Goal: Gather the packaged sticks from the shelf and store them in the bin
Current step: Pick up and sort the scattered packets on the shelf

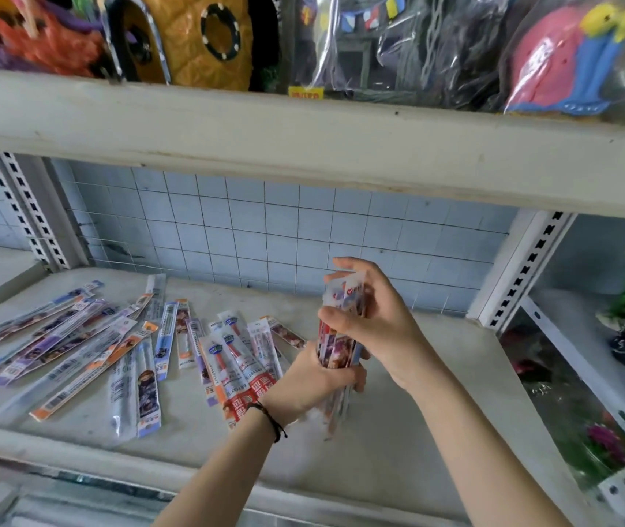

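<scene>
Head view: both hands' grip closed on upright stick bundle [341, 336], bare shelf [398, 450] rightward.

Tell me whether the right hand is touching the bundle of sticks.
Touching. The head view shows the right hand wrapped around the upright bundle of sticks, fingers pressed on its front, while the left hand grips it lower down.

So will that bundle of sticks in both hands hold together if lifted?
Probably slippery: the bundle has glossy wrappers, so packs may slide. Likely light and somewhat floppy; thin ends splay below the left hand. The right hand steadying the top seems wise.
</scene>
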`<action>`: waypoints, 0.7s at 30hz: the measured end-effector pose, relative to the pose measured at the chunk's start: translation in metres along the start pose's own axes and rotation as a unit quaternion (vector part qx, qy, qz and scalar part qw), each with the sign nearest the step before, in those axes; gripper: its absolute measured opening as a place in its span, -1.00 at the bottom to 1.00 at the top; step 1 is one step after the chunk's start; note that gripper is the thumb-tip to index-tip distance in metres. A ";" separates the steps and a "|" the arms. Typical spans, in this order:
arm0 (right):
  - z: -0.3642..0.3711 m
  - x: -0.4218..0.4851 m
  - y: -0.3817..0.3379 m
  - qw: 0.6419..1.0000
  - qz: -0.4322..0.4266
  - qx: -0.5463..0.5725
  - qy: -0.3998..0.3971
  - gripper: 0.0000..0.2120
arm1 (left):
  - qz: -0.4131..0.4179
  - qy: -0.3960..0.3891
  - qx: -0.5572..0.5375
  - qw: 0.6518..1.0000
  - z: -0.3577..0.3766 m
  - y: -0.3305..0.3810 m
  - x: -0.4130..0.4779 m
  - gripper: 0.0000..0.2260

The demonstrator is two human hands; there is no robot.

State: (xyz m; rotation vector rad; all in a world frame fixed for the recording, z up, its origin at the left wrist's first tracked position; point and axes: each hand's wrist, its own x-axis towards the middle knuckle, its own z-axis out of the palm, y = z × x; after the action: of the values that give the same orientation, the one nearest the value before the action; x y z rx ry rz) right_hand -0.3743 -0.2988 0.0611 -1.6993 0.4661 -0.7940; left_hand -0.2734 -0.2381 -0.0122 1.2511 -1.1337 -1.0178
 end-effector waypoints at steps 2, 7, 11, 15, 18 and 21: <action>-0.001 0.000 0.000 0.999 -0.007 0.031 -0.006 -0.28 | -0.011 -0.020 -0.016 1.000 -0.002 0.010 -0.006 -0.88; 0.012 0.006 -0.008 0.999 -0.043 0.012 -0.010 -0.54 | -0.036 -0.090 -0.055 0.994 -0.022 0.027 -0.023 -0.91; 0.039 0.019 -0.006 0.998 -0.054 -0.016 0.001 -0.72 | -0.041 -0.129 -0.093 0.986 -0.045 0.029 -0.043 -0.84; 0.079 0.038 -0.005 0.996 -0.076 -0.040 0.015 -0.76 | -0.015 -0.099 -0.109 0.989 -0.080 0.029 -0.054 -0.76; 0.120 0.057 -0.003 0.994 -0.094 -0.044 0.028 -0.78 | -0.013 -0.064 -0.107 0.992 -0.120 0.029 -0.060 -0.74; 0.171 0.077 0.002 0.994 -0.091 -0.054 0.041 -0.77 | -0.025 -0.053 -0.089 0.994 -0.176 0.028 -0.068 -0.77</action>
State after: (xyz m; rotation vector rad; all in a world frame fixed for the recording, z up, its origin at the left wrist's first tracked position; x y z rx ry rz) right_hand -0.1987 -0.2337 0.0580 -1.8323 0.4212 -0.9892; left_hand -0.1124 -0.1388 0.0146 1.1000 -1.0706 -1.2077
